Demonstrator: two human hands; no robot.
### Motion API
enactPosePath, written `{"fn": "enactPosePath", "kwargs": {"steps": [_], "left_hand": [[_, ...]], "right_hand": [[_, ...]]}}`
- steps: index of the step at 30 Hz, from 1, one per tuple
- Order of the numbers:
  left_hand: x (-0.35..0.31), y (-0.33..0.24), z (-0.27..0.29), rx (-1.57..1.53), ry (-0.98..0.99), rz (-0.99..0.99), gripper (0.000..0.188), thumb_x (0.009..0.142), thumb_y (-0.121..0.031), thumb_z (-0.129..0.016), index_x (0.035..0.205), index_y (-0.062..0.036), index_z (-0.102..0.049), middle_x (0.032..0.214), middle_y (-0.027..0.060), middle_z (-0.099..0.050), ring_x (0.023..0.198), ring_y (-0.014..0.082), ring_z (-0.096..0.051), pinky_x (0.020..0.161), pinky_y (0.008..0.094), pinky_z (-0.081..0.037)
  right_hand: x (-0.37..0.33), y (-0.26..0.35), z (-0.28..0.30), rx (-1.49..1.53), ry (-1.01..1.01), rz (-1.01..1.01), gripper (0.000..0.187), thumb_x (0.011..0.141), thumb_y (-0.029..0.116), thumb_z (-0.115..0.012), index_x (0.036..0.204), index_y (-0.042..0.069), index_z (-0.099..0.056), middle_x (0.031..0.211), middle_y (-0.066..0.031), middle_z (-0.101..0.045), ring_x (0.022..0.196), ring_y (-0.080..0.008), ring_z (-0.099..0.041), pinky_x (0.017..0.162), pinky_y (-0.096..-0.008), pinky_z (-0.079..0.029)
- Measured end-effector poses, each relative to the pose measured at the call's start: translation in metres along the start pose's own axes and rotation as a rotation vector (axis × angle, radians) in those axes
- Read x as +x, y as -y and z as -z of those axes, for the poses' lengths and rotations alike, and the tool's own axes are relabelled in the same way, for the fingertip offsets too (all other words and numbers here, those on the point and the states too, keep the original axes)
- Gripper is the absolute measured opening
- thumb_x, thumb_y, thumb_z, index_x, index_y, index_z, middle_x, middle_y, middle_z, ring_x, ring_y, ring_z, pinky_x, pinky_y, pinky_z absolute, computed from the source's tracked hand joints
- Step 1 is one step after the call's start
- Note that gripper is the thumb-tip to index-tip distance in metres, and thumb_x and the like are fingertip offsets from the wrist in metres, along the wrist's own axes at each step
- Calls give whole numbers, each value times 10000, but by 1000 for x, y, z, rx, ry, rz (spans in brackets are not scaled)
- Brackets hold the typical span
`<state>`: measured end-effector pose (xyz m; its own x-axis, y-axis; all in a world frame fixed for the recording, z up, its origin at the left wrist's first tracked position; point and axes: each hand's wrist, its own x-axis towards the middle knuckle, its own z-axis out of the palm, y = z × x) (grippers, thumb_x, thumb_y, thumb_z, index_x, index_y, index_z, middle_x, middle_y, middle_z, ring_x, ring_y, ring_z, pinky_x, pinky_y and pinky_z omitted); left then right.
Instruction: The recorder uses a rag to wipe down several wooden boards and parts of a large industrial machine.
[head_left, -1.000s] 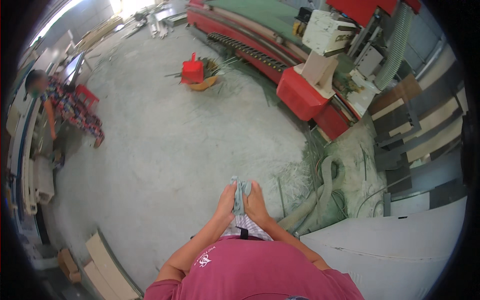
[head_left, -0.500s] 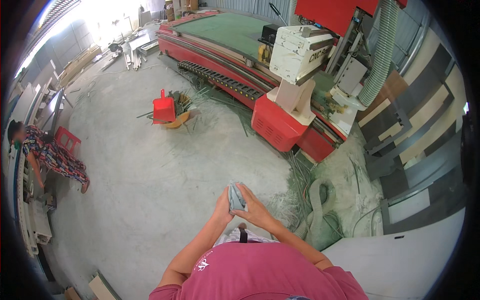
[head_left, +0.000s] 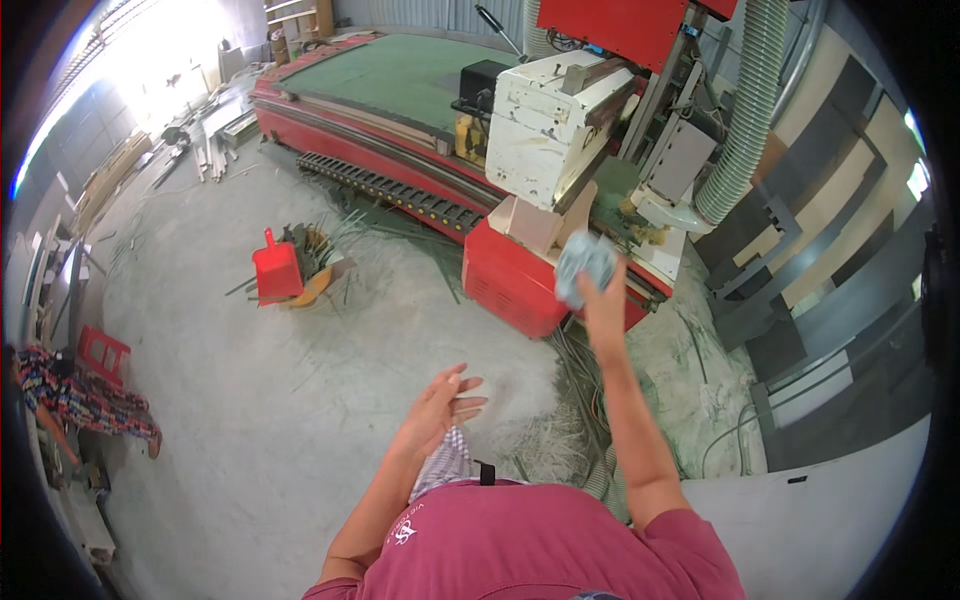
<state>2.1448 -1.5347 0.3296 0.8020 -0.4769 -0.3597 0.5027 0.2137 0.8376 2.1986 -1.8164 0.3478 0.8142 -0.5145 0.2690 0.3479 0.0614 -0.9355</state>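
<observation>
My right hand [head_left: 606,304] is stretched forward and up, its fingers closed round a crumpled grey-blue rag [head_left: 583,262]. The rag shows in front of the white and red end of the cutting machine [head_left: 515,285]; whether it touches the machine I cannot tell. Close to my body, my left hand [head_left: 440,404] hangs over the floor with its fingers apart and nothing in them.
Flat green machine bed [head_left: 400,75] runs away to the back. A ribbed hose [head_left: 750,110] hangs at the right, beside leaning cut panels [head_left: 800,300]. A red dustpan [head_left: 277,272] lies by offcuts on the floor. Another person [head_left: 85,393] is at far left near a red stool [head_left: 104,355].
Both hands held the rag together before; now my left hand has let go and opened. My right hand has carried the rag forward and right toward the machine. The view has shifted too.
</observation>
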Motion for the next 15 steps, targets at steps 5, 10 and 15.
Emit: {"fn": "enactPosePath", "kwargs": {"steps": [5, 10, 15], "left_hand": [[92, -93, 31, 4, -74, -64, 490, 956, -318, -456, 1334, -24, -355, 1225, 154, -522, 1012, 248, -589, 853, 356, -483], [197, -176, 16, 140, -50, -133, 427, 963, -291, -447, 1290, -18, -411, 1202, 135, -541, 990, 226, -595, 870, 344, -469], [286, -228, -35, 370, -23, -220, 401, 970, -261, -439, 1287, -16, -421, 1194, 124, -549, 983, 207, -596, 894, 339, -452]], "right_hand": [[203, -1, -18, 291, -215, 102, 422, 890, 156, -557, 1251, -9, -415, 1134, -101, -529, 993, -156, -524, 860, -274, -421], [282, -27, -72, -25, -311, 253, 420, 905, 187, -490, 1270, 0, -402, 1108, -105, -525, 985, -185, -504, 848, -307, -402], [286, -90, -68, -371, -349, 248, 470, 880, 141, -486, 1302, -32, -372, 1252, -210, -453, 1150, -311, -449, 979, -355, -333]]}}
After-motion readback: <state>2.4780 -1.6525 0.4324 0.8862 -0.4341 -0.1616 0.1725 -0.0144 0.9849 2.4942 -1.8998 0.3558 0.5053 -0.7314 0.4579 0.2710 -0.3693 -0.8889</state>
